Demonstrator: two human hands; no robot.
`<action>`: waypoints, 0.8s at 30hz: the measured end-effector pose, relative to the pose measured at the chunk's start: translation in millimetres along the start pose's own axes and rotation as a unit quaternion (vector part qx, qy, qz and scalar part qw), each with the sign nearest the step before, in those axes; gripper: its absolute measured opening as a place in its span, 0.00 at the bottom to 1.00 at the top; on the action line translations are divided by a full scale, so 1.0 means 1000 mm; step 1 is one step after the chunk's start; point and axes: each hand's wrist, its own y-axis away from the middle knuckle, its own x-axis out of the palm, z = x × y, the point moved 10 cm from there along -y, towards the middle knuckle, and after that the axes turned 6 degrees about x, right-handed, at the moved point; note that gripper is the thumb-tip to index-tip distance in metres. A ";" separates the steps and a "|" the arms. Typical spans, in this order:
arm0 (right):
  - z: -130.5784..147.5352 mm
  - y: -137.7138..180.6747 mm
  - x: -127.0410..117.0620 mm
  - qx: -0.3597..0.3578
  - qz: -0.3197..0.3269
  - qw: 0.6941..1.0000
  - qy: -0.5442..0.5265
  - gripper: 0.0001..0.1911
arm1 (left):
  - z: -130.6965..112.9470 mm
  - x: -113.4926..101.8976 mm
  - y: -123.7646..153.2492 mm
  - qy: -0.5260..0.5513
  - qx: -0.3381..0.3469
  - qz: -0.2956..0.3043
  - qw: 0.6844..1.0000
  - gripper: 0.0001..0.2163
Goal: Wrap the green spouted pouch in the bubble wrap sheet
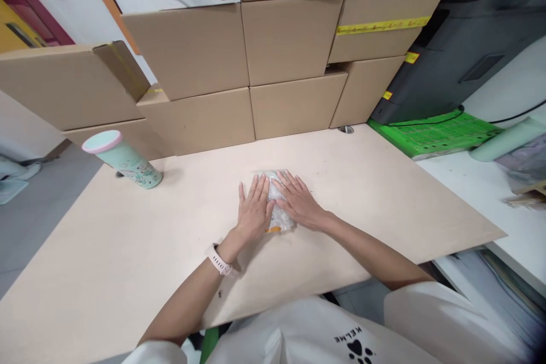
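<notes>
A small clear plastic packet (279,219) with an orange patch at its near edge lies on the light wooden tabletop (170,239). Flat on its left side rests my left hand (255,207), fingers stretched forward. My right hand (299,199) is spread over its right side, fingers angled up and to the left. Both palms face down, and between them part of the crinkled, shiny packet shows. What is inside the packet I cannot make out.
A mint tumbler with a pink rim (123,159) stands at the left. Stacked cardboard boxes (294,108) line the back edge. To the right are a green plastic crate (443,133), a large dark grey machine (464,51) and a white side table (473,187).
</notes>
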 end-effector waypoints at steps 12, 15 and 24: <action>-0.008 -0.003 0.012 0.002 -0.007 1.000 -0.022 0.31 | 0.011 0.022 0.000 0.019 -0.021 0.050 0.998 0.26; -0.013 -0.004 0.000 0.005 -0.030 0.991 -0.131 0.28 | 0.020 0.014 0.002 0.131 -0.037 0.025 0.990 0.27; -0.067 0.007 -0.035 0.222 -0.188 0.903 -0.316 0.19 | 0.076 -0.021 0.039 0.304 -0.314 -0.153 0.886 0.17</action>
